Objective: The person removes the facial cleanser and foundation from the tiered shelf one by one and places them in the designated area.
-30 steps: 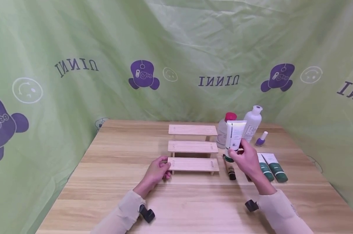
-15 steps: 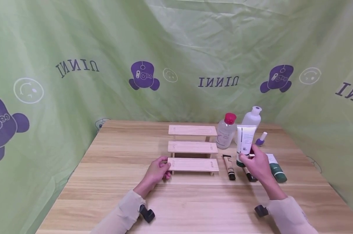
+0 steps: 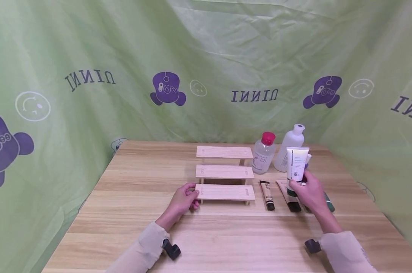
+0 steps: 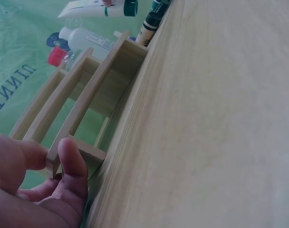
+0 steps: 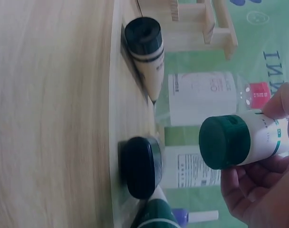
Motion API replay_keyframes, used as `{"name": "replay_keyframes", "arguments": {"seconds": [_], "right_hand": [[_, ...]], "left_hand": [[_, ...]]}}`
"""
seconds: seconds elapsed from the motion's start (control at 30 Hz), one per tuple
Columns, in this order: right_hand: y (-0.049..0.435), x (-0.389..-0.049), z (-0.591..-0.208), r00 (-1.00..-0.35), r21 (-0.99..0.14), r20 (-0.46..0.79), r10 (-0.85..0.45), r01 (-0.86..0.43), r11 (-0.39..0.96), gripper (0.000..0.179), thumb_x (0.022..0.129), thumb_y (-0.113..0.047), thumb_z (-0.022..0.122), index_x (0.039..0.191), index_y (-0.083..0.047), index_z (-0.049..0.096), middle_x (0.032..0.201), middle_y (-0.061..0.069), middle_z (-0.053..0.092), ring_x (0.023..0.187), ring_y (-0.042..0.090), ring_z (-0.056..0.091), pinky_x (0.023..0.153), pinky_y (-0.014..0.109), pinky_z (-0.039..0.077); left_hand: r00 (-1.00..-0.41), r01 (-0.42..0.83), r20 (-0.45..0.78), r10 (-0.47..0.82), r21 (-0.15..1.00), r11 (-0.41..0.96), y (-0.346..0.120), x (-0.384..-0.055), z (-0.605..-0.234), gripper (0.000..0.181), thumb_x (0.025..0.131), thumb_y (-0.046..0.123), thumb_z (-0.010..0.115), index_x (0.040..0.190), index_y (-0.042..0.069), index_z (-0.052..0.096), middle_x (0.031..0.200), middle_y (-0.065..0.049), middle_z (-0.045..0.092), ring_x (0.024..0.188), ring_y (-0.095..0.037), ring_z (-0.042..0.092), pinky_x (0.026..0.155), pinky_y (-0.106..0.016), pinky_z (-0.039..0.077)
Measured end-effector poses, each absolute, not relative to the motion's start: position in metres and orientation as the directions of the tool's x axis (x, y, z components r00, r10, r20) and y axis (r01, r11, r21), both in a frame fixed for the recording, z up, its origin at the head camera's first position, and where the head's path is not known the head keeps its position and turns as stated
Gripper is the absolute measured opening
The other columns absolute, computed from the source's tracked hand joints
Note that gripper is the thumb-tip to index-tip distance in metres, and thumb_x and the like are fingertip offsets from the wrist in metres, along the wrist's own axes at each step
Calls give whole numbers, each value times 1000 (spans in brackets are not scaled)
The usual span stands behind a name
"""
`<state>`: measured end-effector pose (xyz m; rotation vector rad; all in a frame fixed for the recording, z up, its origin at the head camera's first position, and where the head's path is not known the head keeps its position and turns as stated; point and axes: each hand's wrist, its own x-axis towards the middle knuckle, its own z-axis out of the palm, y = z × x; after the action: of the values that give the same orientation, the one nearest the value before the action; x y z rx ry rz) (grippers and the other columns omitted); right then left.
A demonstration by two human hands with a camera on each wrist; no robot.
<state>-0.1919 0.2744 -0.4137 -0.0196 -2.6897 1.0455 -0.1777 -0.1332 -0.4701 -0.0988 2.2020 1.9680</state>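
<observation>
My left hand point(image 3: 183, 199) pinches the left end of the lowest step of a three-tier wooden display rack point(image 3: 225, 192). The left wrist view shows the thumb point(image 4: 33, 154) and fingers on either side of that board point(image 4: 82, 111). My right hand point(image 3: 310, 189) grips a white squeeze tube point(image 3: 297, 163) near its green cap point(image 5: 225, 142), held upright with the cap down, above the table. Beneath and around it lie a beige tube with a black cap point(image 3: 288, 195) and a green-and-white tube point(image 3: 330, 203), the latter mostly hidden by my hand.
A slim beige tube point(image 3: 267, 195) lies just right of the rack. Behind stand a clear bottle with a red cap point(image 3: 263, 155) and a white bottle point(image 3: 289, 148). A purple nail polish bottle point(image 5: 181, 217) is partly hidden in the head view. Green cloth point(image 3: 206, 38) hangs behind the table.
My right hand has carried the white tube rightward and slightly toward me, away from in front of the red-capped bottle. The left hand has stayed at the rack.
</observation>
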Motion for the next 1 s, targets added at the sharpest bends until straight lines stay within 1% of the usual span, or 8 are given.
{"name": "replay_keyframes", "arguments": {"seconds": [0.1, 0.3, 0.4, 0.57, 0.77, 1.0], "right_hand": [[279, -193, -414, -970, -671, 221, 97, -79, 737, 52, 88, -19, 62, 126, 13, 49, 113, 34, 59, 93, 40, 58, 71, 33, 47], [292, -192, -412, -968, -670, 226, 113, -70, 739, 43, 87, -17, 63, 116, 14, 53, 102, 31, 62, 81, 32, 57, 62, 28, 47], [297, -191, -411, -970, -664, 211, 122, -51, 746, 44, 88, -18, 62, 117, 15, 52, 102, 32, 61, 82, 33, 57, 62, 28, 46], [308, -189, -408, -979, -654, 164, 123, -15, 756, 50, 91, -21, 62, 122, 16, 49, 107, 36, 59, 85, 36, 58, 64, 29, 46], [329, -187, -407, -982, -629, 139, 130, 14, 778, 51, 92, -24, 61, 119, 17, 49, 103, 37, 59, 80, 34, 57, 59, 30, 45], [349, -184, -406, -985, -591, 81, 155, 78, 803, 54, 93, -27, 60, 118, 19, 48, 103, 38, 57, 81, 37, 56, 58, 29, 45]], "left_hand": [[-980, -173, -182, 74, 978, 117, -133, -178, -471, 42, 97, 11, 58, 136, -2, 49, 77, -12, 65, 56, -15, 60, 52, -26, 54], [-978, -183, -192, 77, 976, 115, -133, -179, -473, 44, 97, 11, 58, 137, -1, 48, 76, -11, 65, 56, -15, 60, 51, -26, 54], [-978, -186, -195, 75, 976, 114, -134, -179, -473, 43, 97, 11, 58, 137, -1, 48, 76, -11, 65, 56, -15, 60, 52, -26, 54], [-980, -173, -181, 85, 981, 93, -135, -179, -473, 45, 97, 9, 57, 138, -4, 46, 76, -12, 65, 56, -15, 60, 52, -26, 54], [-979, -178, -185, 90, 981, 82, -134, -178, -474, 45, 96, 8, 57, 138, -5, 46, 75, -10, 65, 55, -14, 60, 51, -26, 54], [-979, -180, -187, 86, 981, 78, -134, -179, -472, 44, 96, 8, 57, 137, -4, 47, 74, -9, 65, 55, -14, 60, 52, -25, 55]]}}
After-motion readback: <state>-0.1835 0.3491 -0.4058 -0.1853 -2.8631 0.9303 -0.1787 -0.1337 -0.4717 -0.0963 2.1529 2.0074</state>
